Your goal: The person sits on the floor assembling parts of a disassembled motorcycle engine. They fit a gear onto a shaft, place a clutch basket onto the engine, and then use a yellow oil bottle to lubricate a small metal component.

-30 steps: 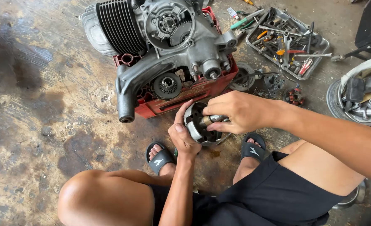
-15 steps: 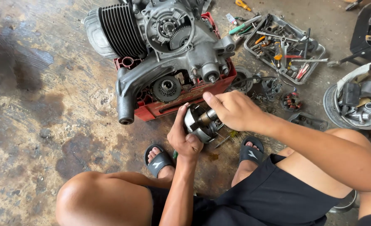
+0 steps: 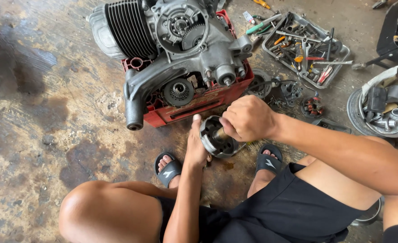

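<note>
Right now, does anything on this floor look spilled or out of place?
Yes: dark stains blotch the concrete floor left of the engine, and small parts lie loose outside the tool tray.

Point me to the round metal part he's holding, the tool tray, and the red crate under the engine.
round metal part (image 3: 217, 143), head view, on its ring-shaped rim.
tool tray (image 3: 271, 48), head view, on its left rim.
red crate (image 3: 199, 104), head view, on its front wall below the engine.

An engine (image 3: 172, 49) sat on a crate (image 3: 199, 101) at the far side of the floor (image 3: 37, 112), a tool tray (image 3: 304, 42) to its right, a round part (image 3: 217, 137) lying near.
</note>
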